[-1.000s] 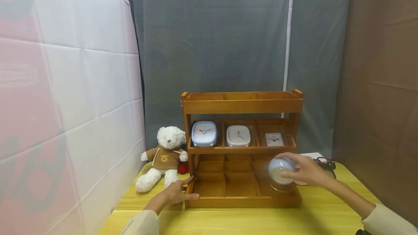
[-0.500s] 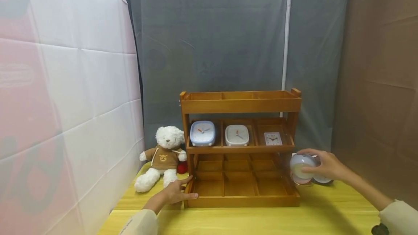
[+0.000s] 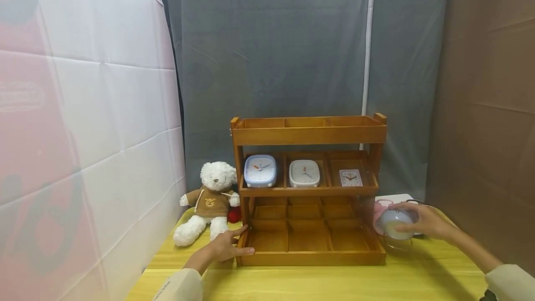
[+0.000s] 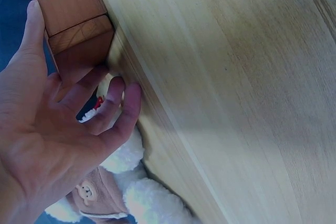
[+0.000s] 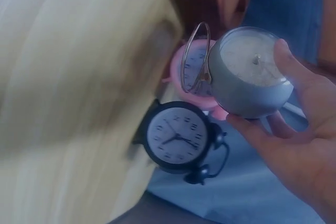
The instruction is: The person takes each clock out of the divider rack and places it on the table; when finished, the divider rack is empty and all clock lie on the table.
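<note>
My right hand (image 3: 403, 221) grips a round pale-blue clock (image 3: 392, 227) just off the right end of a three-tier wooden shelf (image 3: 309, 259), low over the yellow table. In the right wrist view this round clock (image 5: 247, 74) shows its white back and wire stand, with my right hand (image 5: 262, 98) holding it by thumb and fingers. My left hand (image 3: 234, 244) holds the shelf's bottom-left corner; in the left wrist view my left hand (image 4: 79, 66) has its thumb and fingers on either side of the corner post (image 4: 76, 19).
A pink clock (image 5: 191, 74) and a black twin-bell alarm clock (image 5: 176, 136) stand behind the held clock. On the middle tier are a blue clock (image 3: 260, 171), a white clock (image 3: 304, 173) and a small square clock (image 3: 350, 178). A white teddy bear (image 3: 211, 199) sits left of the shelf.
My right hand carried the round clock from in front of the bottom-right compartment out to the right of the shelf and down toward the table. The left hand stayed on the corner.
</note>
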Demonstrator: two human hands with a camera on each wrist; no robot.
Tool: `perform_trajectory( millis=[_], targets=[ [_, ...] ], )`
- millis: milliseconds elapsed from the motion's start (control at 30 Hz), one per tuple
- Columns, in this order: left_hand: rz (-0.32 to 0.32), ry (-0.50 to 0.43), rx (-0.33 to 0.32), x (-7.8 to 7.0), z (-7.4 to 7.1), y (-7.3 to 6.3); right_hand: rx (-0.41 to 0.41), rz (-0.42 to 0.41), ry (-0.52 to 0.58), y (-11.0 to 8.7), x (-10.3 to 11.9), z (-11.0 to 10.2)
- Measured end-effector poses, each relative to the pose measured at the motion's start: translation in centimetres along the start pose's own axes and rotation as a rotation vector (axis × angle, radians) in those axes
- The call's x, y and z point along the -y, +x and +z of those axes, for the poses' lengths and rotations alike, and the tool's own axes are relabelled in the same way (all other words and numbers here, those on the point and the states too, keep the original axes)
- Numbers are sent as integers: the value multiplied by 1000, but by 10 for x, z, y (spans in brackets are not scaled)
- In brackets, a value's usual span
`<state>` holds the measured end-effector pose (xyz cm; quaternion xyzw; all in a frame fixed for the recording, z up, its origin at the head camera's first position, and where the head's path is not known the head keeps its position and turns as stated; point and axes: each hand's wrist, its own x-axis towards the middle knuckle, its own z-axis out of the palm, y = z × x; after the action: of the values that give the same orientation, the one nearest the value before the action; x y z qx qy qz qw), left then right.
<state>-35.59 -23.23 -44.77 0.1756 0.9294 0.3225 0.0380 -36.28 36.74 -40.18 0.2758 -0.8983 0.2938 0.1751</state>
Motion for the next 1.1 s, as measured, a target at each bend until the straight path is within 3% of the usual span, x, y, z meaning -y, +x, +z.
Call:
perform_trajectory(
  millis=[133, 333, 500, 800, 1000, 1100],
  targets=[
    [-1, -1, 0, 0, 0, 0, -13, -56, 1, -3, -9, 10],
    [-20, -2, 5, 1, 2, -1, 50, -16, 63, -8, -20, 25],
    [-31, 12, 8, 1, 2, -1, 48, -9, 84, -11, -29, 32],
    [-24, 16, -2, -3, -2, -2, -43, -59, -54, -7, -28, 30],
    [-37, 27, 5, -4, -1, -3, -28, -34, 52, -8, -32, 34],
    [-36, 34, 7, -4, -1, -3, -35, -74, 99, -8, -36, 36]
  ],
)
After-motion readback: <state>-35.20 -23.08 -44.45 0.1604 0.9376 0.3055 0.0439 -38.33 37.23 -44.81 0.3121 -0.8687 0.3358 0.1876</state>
